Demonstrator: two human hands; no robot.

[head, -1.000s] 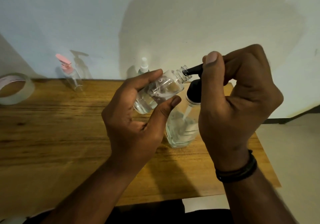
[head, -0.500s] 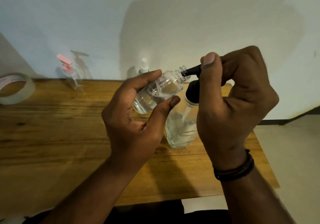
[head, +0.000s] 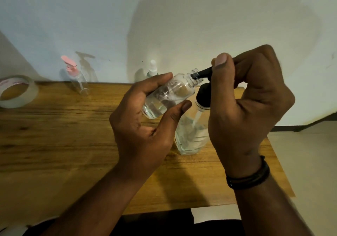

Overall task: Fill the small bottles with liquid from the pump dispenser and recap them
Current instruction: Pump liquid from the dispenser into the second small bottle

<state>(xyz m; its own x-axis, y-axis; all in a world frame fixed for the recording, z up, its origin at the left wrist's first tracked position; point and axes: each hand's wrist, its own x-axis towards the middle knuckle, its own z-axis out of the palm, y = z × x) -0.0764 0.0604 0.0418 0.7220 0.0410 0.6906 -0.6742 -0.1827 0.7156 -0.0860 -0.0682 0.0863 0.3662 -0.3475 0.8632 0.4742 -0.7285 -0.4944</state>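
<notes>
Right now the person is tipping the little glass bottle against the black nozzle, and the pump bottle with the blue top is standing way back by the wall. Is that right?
Almost. The head view shows the left hand tilting the small glass bottle onto the black nozzle, but the pump bottle by the wall has a pink top, not blue.

head-worn view, looking down, close over table (head: 54, 144)
</notes>
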